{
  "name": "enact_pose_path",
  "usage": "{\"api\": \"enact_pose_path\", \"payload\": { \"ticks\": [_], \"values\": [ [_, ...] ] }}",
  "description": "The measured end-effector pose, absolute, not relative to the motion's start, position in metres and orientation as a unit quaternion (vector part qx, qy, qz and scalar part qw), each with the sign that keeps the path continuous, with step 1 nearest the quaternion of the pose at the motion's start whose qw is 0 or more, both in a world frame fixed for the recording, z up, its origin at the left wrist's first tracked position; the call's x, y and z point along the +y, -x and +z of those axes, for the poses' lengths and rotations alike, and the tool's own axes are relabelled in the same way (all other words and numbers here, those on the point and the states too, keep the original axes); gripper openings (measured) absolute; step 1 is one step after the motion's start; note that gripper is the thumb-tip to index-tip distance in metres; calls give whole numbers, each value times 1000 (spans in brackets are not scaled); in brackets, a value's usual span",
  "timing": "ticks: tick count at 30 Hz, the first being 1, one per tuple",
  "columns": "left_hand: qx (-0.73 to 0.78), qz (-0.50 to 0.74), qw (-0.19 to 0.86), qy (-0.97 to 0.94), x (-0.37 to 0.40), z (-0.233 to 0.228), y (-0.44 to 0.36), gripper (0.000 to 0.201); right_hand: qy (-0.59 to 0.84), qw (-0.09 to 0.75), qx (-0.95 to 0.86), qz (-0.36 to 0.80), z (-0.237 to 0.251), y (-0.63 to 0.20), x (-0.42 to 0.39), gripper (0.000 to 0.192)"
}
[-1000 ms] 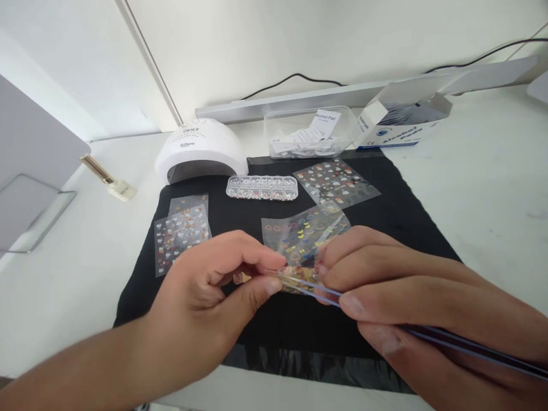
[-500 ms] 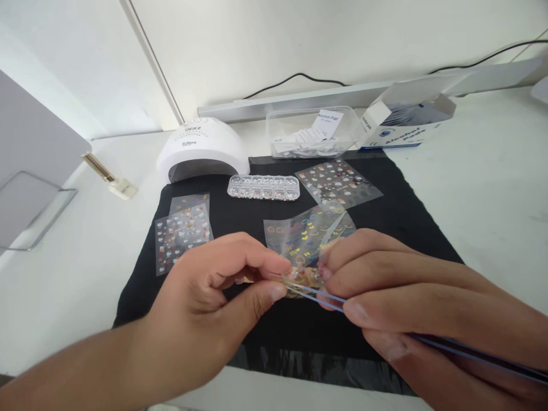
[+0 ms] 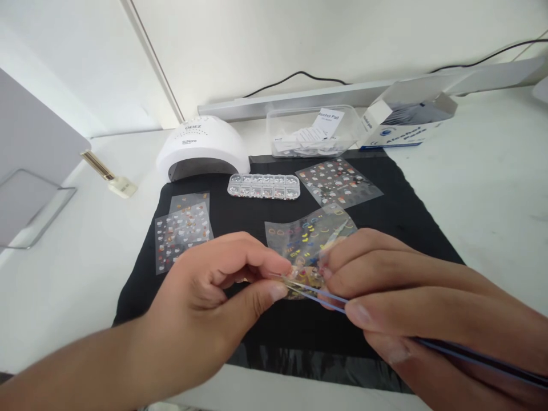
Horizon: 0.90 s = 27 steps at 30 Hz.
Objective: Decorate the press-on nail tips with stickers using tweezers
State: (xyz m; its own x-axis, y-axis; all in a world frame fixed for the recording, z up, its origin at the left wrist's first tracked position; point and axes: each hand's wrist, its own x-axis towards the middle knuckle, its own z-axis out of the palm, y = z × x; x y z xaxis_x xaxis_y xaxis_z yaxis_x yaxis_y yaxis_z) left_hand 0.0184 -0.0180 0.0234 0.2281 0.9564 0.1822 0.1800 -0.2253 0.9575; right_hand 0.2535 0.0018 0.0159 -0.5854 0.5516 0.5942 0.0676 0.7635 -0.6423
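Observation:
My right hand [image 3: 398,291] grips a pair of blue tweezers [image 3: 324,295], whose two thin arms point left and stand slightly apart. Their tips meet the pinched thumb and index finger of my left hand [image 3: 222,291]. What those fingers hold is mostly hidden and too small to name. Behind and below the fingertips, a clear sticker sheet [image 3: 305,231] with yellow, blue and orange marks lies on the black cloth [image 3: 240,222]. Small shiny bits show between the two hands, too blurred to tell apart.
A clear compartment case of small gems [image 3: 263,187] lies mid-cloth. More sticker sheets rest right [image 3: 338,182] and left [image 3: 182,237]. Behind stand a white nail lamp [image 3: 201,145], a plastic tub of alcohol pads [image 3: 314,137] and an alcohol pad box [image 3: 406,123]. A polish bottle [image 3: 122,185] lies left.
Both hands and the tweezers stay almost in place, with the tweezer tips still at my left fingertips. The far part of the clear sticker sheet has shifted very slightly.

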Motion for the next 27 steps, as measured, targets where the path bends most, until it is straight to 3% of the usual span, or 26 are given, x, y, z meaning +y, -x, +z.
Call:
{"api": "enact_pose_path", "payload": {
  "ticks": [10,15,19,27],
  "values": [
    [457,435,494,-599,-20,28,-22,15,189,415,-842,288,13,-248,1,37],
    [459,435,501,-591,-21,29,-21,16,148,439,-840,282,10,-250,1,30],
    [454,436,498,-597,-22,29,-20,16,201,423,-835,289,11,-251,0,35],
    [445,437,487,-612,-20,28,-20,15,192,407,-844,293,11,-255,-5,26]
  ]
}}
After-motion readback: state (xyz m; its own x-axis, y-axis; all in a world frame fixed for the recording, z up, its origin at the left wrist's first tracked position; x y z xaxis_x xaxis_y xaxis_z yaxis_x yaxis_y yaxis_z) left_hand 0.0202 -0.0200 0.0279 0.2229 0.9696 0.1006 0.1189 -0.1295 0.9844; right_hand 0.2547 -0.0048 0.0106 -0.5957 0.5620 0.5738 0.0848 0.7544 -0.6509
